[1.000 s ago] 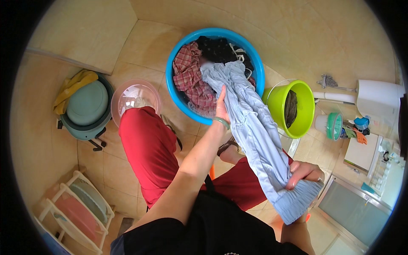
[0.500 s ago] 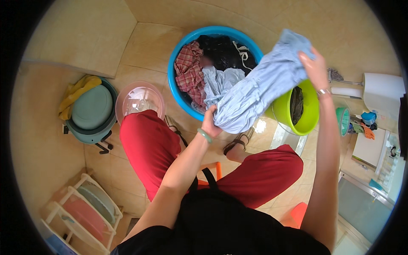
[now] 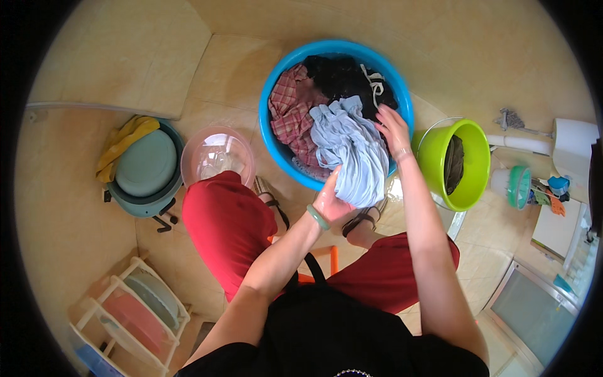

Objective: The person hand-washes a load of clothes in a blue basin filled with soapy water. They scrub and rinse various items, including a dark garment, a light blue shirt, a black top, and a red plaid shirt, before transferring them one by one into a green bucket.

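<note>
A crumpled light blue garment [image 3: 361, 157] hangs over the near rim of a round blue tub [image 3: 266, 125], its upper part lying inside. My left hand [image 3: 331, 202] grips its lower end from beneath. My right hand [image 3: 394, 133] is at the garment's right edge, fingers stretched out and apart, not closed on the cloth. In the tub, a red plaid cloth [image 3: 291, 119] lies to the left. Black clothing [image 3: 336, 74] with a white drawstring [image 3: 375, 87] fills the far side.
Right of the tub stands a lime-green bucket [image 3: 476, 173] with dark cloth inside. On the left are a pink translucent basin [image 3: 188, 154] and stacked grey-green basins [image 3: 146, 164] with a yellow cloth [image 3: 119, 147]. A white rack [image 3: 119, 286] holds more basins at lower left.
The garment, stretched between both hands toward the upper right, has come down bunched at the tub's near side. My right hand has let go of its far end and moved left.
</note>
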A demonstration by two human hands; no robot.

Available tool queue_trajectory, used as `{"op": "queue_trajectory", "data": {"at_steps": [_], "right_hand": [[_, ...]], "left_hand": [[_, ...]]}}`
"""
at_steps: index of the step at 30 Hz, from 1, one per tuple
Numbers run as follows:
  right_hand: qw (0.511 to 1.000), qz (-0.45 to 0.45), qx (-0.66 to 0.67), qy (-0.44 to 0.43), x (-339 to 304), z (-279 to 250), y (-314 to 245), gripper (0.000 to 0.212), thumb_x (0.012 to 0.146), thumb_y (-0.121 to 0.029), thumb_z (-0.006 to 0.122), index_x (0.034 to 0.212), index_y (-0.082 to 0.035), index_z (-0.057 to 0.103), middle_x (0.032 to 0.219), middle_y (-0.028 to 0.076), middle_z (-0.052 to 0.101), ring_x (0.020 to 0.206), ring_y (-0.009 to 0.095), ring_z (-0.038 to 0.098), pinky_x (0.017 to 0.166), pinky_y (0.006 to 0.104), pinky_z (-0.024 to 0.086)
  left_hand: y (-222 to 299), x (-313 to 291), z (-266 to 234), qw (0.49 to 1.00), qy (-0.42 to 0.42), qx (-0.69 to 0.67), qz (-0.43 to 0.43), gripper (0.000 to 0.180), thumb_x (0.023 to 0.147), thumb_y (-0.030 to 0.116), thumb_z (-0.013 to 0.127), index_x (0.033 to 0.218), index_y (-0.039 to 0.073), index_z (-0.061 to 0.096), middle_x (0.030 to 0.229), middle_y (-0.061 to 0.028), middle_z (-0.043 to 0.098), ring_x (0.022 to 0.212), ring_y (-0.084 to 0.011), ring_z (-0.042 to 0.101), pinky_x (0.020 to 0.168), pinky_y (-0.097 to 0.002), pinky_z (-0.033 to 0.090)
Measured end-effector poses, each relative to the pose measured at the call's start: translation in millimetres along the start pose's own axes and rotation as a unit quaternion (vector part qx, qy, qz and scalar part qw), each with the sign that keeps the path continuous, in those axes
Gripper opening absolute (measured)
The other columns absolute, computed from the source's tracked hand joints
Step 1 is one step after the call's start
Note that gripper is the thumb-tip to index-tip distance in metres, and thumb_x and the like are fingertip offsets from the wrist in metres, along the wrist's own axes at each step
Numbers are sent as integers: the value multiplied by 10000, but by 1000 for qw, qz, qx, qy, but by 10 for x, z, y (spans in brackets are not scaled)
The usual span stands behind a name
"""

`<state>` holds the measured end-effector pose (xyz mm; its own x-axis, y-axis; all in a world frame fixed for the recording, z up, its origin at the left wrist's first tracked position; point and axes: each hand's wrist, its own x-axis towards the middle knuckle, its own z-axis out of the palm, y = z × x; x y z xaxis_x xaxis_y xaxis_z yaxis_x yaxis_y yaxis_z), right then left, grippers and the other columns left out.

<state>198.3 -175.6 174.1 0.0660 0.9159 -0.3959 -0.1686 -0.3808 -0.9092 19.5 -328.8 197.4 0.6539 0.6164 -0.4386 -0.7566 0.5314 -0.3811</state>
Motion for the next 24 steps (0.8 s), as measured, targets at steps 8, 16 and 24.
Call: {"op": "queue_trajectory", "data": {"at_steps": [8,16,24], "right_hand": [[911,233,330,-86,-1466,230,417,323,938,-441,593,851,-133,548,843,-12,562,767,167,527,724,337,427],[916,114,356,-147,-1423,746,-168,337,986,-402,485,1119,-93,468,1109,55,513,1005,211,500,894,363,404],[929,53,324,-170,-1566,814,-636,470,1034,-362,377,1387,-53,388,1375,123,463,1243,255,473,1064,390,380]], "left_hand": [[-263,335,751,972,-185,-146,-19,458,974,410,506,1298,96,584,1332,-61,596,1228,-249,554,1058,-448,423],[-467,-210,822,976,-163,-143,-10,456,966,377,537,1354,138,536,1383,-47,552,1275,-237,510,1083,-432,399],[-341,-659,1300,988,-118,103,13,794,890,677,450,1465,132,393,1461,-49,467,1316,-233,461,1125,-413,345]]}}
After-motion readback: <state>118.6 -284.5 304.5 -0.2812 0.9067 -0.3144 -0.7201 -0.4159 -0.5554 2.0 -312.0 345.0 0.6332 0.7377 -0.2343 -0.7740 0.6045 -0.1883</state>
